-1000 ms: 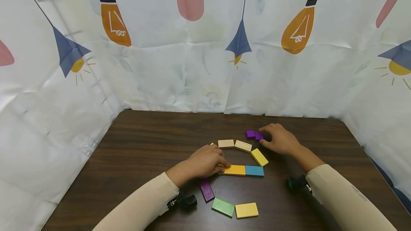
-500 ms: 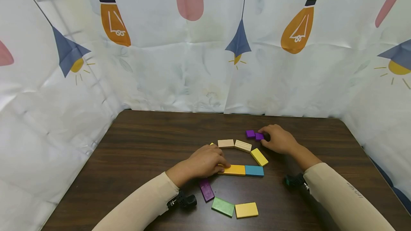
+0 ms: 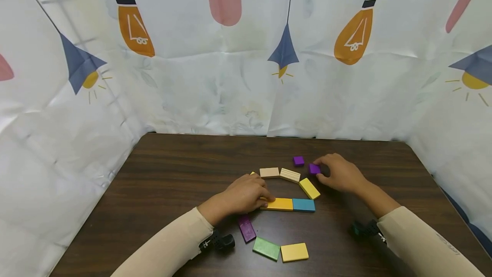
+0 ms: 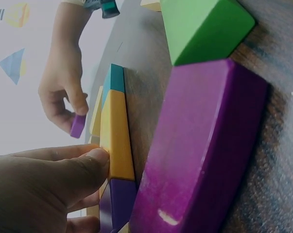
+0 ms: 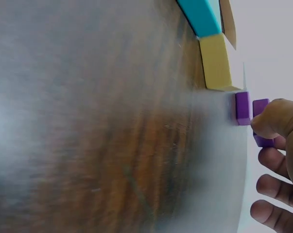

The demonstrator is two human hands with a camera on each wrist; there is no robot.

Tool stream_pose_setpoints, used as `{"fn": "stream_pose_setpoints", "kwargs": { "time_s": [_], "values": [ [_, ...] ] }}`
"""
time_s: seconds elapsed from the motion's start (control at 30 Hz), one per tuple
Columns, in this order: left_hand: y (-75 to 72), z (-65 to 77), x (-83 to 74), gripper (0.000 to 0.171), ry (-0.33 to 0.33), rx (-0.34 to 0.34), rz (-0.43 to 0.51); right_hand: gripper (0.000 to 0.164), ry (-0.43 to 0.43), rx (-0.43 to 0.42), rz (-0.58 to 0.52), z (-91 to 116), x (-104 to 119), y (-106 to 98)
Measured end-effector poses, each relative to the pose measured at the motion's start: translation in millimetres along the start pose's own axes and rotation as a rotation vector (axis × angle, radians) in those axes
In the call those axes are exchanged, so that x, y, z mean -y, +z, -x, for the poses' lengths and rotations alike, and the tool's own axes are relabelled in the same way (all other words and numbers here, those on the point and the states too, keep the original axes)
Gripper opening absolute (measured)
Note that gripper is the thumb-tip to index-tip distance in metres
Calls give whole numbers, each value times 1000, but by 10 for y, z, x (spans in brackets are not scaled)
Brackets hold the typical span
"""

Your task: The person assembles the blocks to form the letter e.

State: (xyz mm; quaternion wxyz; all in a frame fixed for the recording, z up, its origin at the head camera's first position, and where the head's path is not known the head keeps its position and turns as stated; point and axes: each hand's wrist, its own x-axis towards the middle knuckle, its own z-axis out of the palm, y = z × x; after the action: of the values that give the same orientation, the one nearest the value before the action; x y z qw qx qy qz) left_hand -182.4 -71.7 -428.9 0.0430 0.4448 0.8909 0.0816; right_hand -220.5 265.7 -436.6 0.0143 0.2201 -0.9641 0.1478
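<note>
My right hand (image 3: 340, 173) pinches a small purple block (image 3: 314, 169) between thumb and fingers. In the right wrist view the thumb covers part of this purple block (image 5: 261, 107), and the other fingers are curled. A second small purple block (image 3: 298, 161) lies to its left on the table. My left hand (image 3: 246, 193) has thumb and index finger at the left end of an orange block (image 3: 282, 204), gripping it. A blue block (image 3: 303, 205) adjoins its right end. A dark purple block (image 4: 122, 204) adjoins the orange one in the left wrist view.
Two pale wooden blocks (image 3: 269, 173) and a yellow block (image 3: 309, 188) form a curve behind the orange one. Nearer me lie a purple block (image 3: 247, 228), a green block (image 3: 266, 249) and another yellow block (image 3: 294, 252). A printed curtain (image 3: 184, 97) hangs behind the table (image 3: 153, 183).
My right hand has taken hold of the right small purple block and drawn it right and slightly nearer, apart from the other. My left hand stays in place.
</note>
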Motion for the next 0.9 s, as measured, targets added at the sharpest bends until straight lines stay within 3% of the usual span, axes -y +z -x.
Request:
{"fn": "stream_pose_setpoints", "kwargs": {
  "time_s": [0.6,0.9],
  "values": [
    [4,5,1,22,2,-4,17,36,-94,-74,8,466,150,3],
    [-3,0,1,22,5,-5,15,36,-115,-68,7,638,246,14]
  ]
}}
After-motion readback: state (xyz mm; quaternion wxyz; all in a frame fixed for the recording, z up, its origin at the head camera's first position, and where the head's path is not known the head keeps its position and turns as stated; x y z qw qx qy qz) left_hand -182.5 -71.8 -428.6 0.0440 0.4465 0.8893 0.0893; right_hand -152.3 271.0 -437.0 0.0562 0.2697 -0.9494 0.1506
